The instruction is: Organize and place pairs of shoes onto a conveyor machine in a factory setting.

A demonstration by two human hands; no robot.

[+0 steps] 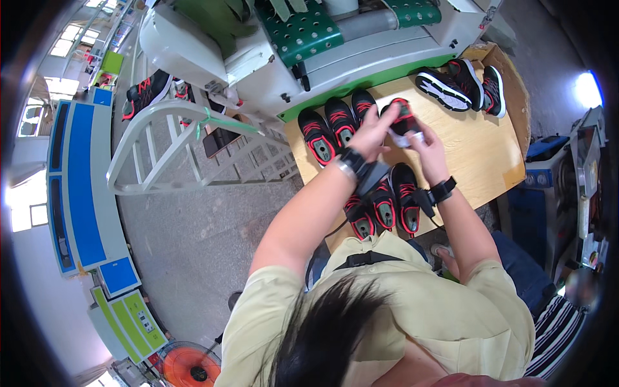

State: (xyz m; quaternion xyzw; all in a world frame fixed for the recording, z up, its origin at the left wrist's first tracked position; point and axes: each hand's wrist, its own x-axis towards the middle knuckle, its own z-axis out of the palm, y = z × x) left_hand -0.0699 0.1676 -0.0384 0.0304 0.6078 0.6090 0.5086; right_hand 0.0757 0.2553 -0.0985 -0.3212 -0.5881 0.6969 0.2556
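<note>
A black sneaker with red laces (402,121) is held above the wooden table (477,151). My left hand (373,134) grips its left side, with fingers lying over the upper. My right hand (428,152) is closed at its near end, where something white shows by the fingertips; I cannot make out what it is. Beyond my left hand, three similar sneakers (318,137) stand side by side at the table's far left. Closer to my body is another row of three sneakers (406,198), partly covered by the dark device on my left wrist.
Three more sneakers (445,91) lie at the far right, one showing its white sole, beside a cardboard piece (512,97). A machine with a green perforated belt (303,32) borders the far edge. A grey metal rack (187,151) stands left, an orange fan (190,366) lower left.
</note>
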